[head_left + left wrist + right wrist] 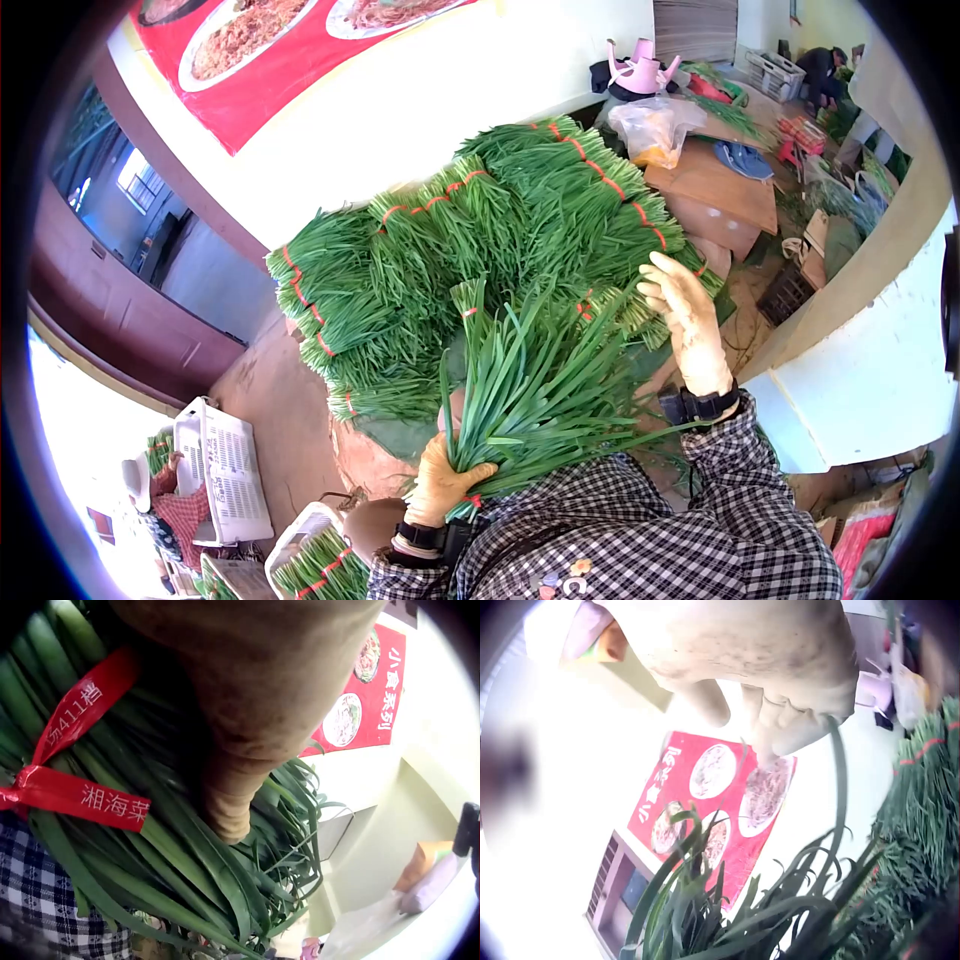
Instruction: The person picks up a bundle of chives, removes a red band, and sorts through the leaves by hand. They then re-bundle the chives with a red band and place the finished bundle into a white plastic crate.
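My gloved left hand (448, 483) grips a bunch of long green leaves (535, 385) near its base, beside a red tie (474, 500). The left wrist view has the thumb side of the left hand (255, 712) over the leaves (180, 862), with a printed red band (82, 799) around them. To the right of the bunch and above its leaf tips, my gloved right hand (690, 320) is raised, fingers loosely bent. In the right wrist view the right hand (757, 667) holds no bunch; one leaf (841, 787) reaches up to its fingers, contact unclear.
Stacked bundles with red ties (400, 270) stand against the wall beyond my hands. White crates (235, 470) are at the lower left, one near a person in a red checked top (185, 520). A cardboard box (715, 190) and pink stool (643, 75) are at the upper right.
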Available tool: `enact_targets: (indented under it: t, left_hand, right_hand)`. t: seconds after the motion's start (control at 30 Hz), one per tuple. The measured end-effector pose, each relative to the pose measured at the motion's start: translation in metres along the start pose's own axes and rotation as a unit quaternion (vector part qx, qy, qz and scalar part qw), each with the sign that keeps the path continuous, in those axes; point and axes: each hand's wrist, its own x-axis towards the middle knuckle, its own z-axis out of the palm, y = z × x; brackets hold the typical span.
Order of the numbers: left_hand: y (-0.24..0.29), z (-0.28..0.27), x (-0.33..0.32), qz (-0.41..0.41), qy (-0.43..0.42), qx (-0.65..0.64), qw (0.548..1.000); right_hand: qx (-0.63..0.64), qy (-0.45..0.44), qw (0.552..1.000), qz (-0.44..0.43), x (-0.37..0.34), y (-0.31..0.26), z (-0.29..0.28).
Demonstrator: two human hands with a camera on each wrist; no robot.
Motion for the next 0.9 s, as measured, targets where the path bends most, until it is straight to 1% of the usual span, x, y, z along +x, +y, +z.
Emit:
enact_targets:
  t: [0.07,0.1,0.13,0.2,0.27,0.3,0.33,0.37,0.4,0.43,0.47,0.5,0.53,0.57,0.6,0.63,0.67,0.7,0.73,0.77,0.8,0.83,0.87,0.9]
  left_hand:
    - [-0.002,0.001,0.000,0.007,0.011,-0.006,1.000]
    - [-0.002,0.000,0.000,0.008,0.007,0.029,1.000]
    - [-0.002,0.000,0.000,0.010,0.002,0.065,0.998]
    - [-0.010,0.002,0.001,0.010,0.006,0.055,0.998]
    - [-0.012,0.004,0.000,0.010,0.011,0.045,0.999]
    - [-0.012,0.004,-0.001,0.022,0.017,0.090,0.996]
    - [-0.011,0.004,-0.001,0.035,0.024,0.135,0.990]
    - [-0.006,0.005,-0.002,0.029,0.022,0.162,0.986]
    - [-0.004,0.005,-0.003,0.028,0.024,0.162,0.986]
    - [-0.002,0.006,-0.003,0.041,0.021,0.190,0.981]
    - [-0.001,0.006,-0.004,0.052,0.018,0.218,0.974]
    - [-0.002,0.005,-0.005,0.051,0.011,0.219,0.974]
    - [0.000,0.004,-0.006,0.049,0.014,0.218,0.975]
    - [0.002,0.002,-0.007,0.049,0.015,0.240,0.970]
    - [0.004,0.001,-0.008,0.049,0.015,0.260,0.964]
    - [0.002,0.000,-0.010,0.079,0.024,0.285,0.955]
    - [-0.001,-0.002,-0.011,0.037,0.002,0.268,0.963]
    - [-0.003,-0.005,-0.011,0.055,-0.005,0.237,0.970]
    - [-0.004,-0.007,-0.011,0.073,-0.011,0.204,0.976]
    - [0.001,-0.009,-0.011,0.075,-0.022,0.185,0.980]
    - [0.009,-0.010,-0.017,0.079,-0.012,0.242,0.967]
    - [0.004,-0.010,-0.020,0.071,0.011,0.255,0.964]
    - [-0.001,-0.011,-0.023,0.063,0.034,0.269,0.961]
    - [0.005,-0.010,-0.025,0.027,0.010,0.278,0.960]
  right_hand:
    - [-0.088,-0.029,0.993,-0.066,-0.005,-0.016,0.007]
    - [-0.104,-0.044,0.992,-0.052,-0.009,-0.025,0.016]
    - [-0.120,-0.088,0.986,-0.070,-0.011,-0.023,0.021]
    - [-0.161,-0.154,0.974,-0.035,-0.021,-0.030,0.045]
    - [-0.218,-0.195,0.956,-0.013,-0.028,-0.014,0.063]
    - [-0.300,-0.209,0.927,-0.081,-0.026,0.005,0.066]
    - [-0.354,-0.213,0.908,-0.070,-0.027,0.009,0.074]
    - [-0.385,-0.216,0.895,-0.070,-0.026,0.016,0.078]
    - [-0.415,-0.219,0.881,-0.069,-0.025,0.028,0.080]
    - [-0.442,-0.228,0.864,-0.082,-0.022,0.036,0.084]
    - [-0.441,-0.231,0.863,-0.082,-0.023,0.039,0.084]
    - [-0.353,-0.229,0.906,0.047,-0.023,0.041,0.085]
    - [-0.258,-0.222,0.924,0.175,-0.023,0.041,0.089]
    - [-0.225,-0.212,0.931,0.195,-0.022,0.046,0.086]
    - [-0.206,-0.207,0.935,0.203,-0.023,0.046,0.085]
    - [-0.206,-0.201,0.939,0.187,-0.025,0.049,0.083]
    - [-0.206,-0.198,0.943,0.172,-0.027,0.049,0.082]
    - [-0.212,-0.199,0.936,0.196,-0.028,0.047,0.080]
    - [-0.253,-0.193,0.925,0.207,-0.030,0.034,0.084]
    - [-0.214,-0.174,0.943,0.184,-0.034,0.038,0.082]
    - [-0.175,-0.154,0.959,0.159,-0.039,0.042,0.078]
    - [-0.149,-0.150,0.966,0.151,-0.044,0.032,0.078]
    - [-0.179,-0.157,0.964,0.122,-0.050,0.018,0.082]
    - [-0.256,-0.209,0.944,0.027,-0.053,0.005,0.086]
